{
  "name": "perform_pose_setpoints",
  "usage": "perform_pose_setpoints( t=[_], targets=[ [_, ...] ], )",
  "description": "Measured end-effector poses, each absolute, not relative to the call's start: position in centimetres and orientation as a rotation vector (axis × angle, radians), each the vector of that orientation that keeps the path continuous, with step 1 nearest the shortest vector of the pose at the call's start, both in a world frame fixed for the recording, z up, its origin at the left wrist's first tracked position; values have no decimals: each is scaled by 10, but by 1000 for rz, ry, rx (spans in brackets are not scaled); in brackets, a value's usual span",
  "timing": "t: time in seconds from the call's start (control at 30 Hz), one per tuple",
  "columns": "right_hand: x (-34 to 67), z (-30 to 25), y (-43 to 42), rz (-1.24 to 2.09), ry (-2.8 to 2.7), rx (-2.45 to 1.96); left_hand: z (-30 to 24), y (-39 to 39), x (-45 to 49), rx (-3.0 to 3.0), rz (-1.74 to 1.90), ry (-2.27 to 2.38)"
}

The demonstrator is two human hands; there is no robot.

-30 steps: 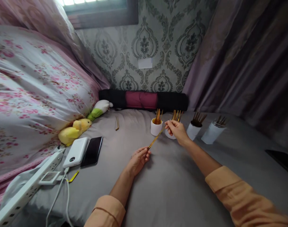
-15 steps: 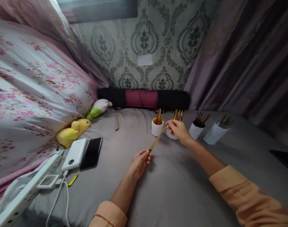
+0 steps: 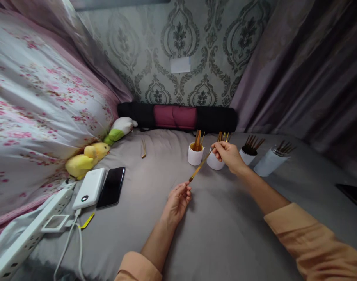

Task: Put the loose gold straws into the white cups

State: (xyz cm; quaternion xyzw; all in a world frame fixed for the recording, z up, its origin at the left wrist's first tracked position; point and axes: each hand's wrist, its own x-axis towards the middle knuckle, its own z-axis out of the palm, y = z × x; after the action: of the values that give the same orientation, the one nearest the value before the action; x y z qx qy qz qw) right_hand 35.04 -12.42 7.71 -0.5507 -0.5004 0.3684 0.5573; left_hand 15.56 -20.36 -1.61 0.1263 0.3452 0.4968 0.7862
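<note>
In right hand (image 3: pixel 229 156), slim golden stick (image 3: pixel 200 167).

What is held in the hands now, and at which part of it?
The right hand pinches a thin golden utensil at its upper end. The left hand is by the lower tip; contact cannot be told.

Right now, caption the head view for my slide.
Right hand holds a gold utensil by white cups; left hand near its lower end.
</note>
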Motion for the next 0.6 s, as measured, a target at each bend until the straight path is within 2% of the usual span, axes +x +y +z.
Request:
perform_pose_setpoints(
  t=[0.6],
  targets=[
    [371, 131, -95, 644, -1119, -1258, -17, -201, 139, 104, 997, 545]
  ],
)
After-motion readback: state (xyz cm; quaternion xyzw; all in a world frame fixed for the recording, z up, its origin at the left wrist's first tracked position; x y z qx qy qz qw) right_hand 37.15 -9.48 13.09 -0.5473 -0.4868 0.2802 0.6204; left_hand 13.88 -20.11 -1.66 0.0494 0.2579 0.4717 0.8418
